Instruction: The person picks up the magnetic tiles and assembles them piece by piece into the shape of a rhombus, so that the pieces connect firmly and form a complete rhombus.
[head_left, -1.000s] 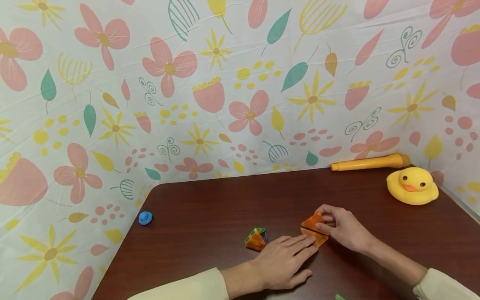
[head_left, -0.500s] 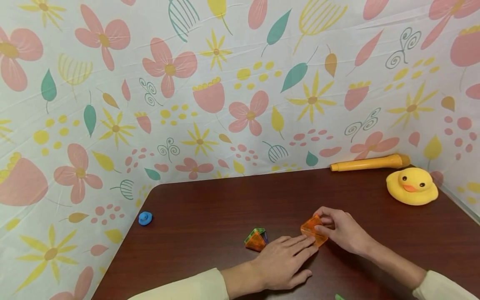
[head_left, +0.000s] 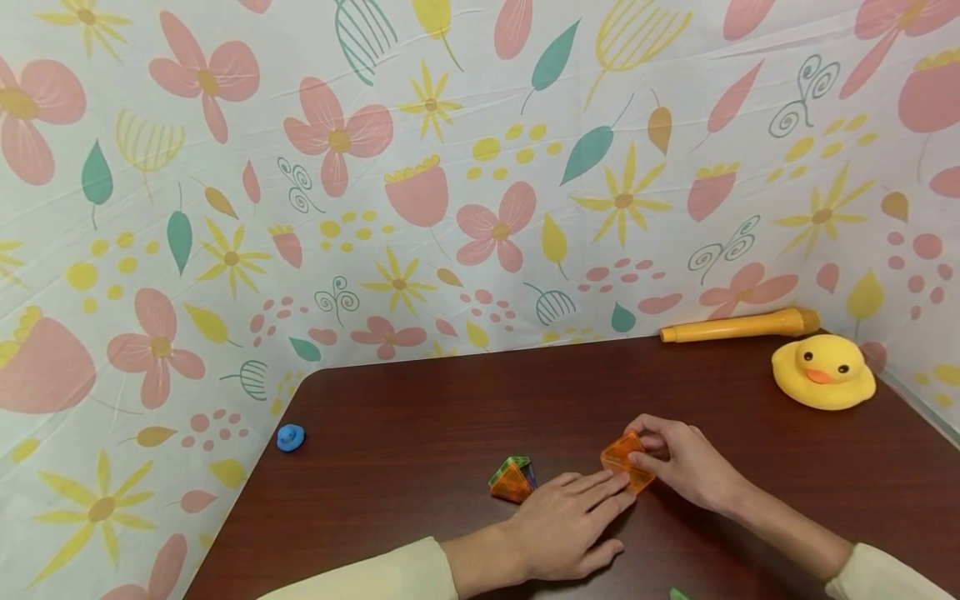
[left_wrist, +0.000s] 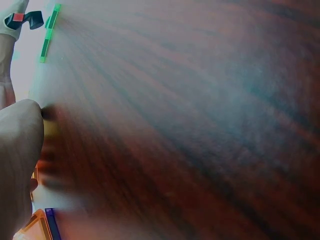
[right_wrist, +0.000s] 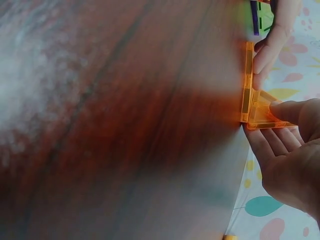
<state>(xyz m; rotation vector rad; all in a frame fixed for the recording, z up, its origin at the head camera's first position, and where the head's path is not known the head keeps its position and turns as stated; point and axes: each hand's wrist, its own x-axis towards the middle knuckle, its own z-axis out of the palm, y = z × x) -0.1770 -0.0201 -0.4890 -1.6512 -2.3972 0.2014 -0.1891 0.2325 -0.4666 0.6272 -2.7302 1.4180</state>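
Observation:
Two see-through orange triangular magnetic tiles meet edge to edge on the table. The nearer tile [head_left: 641, 479] lies flat, and my left hand [head_left: 564, 527] presses on it with outstretched fingers. Between thumb and fingers my right hand [head_left: 693, 462] pinches the farther tile [head_left: 619, 450]. In the right wrist view this pinched tile [right_wrist: 261, 114] stands up at a steep angle from the end of the flat tile [right_wrist: 247, 82]. Just left of my left hand sits a small pyramid of orange, green and purple tiles [head_left: 512, 481], partly hidden by that hand.
A green tile [left_wrist: 50, 35] lies near the front of the dark wooden table [head_left: 420, 408]. At the back right are a yellow duck [head_left: 823, 375] and a yellow microphone-shaped toy [head_left: 738, 325]. A small blue duck [head_left: 290, 437] sits by the left edge. Flowered cloth [head_left: 450, 308] backs the table.
The pinched tile has come down against the flat tile, closing the dark gap seen between them one second ago. My left hand has stayed in place.

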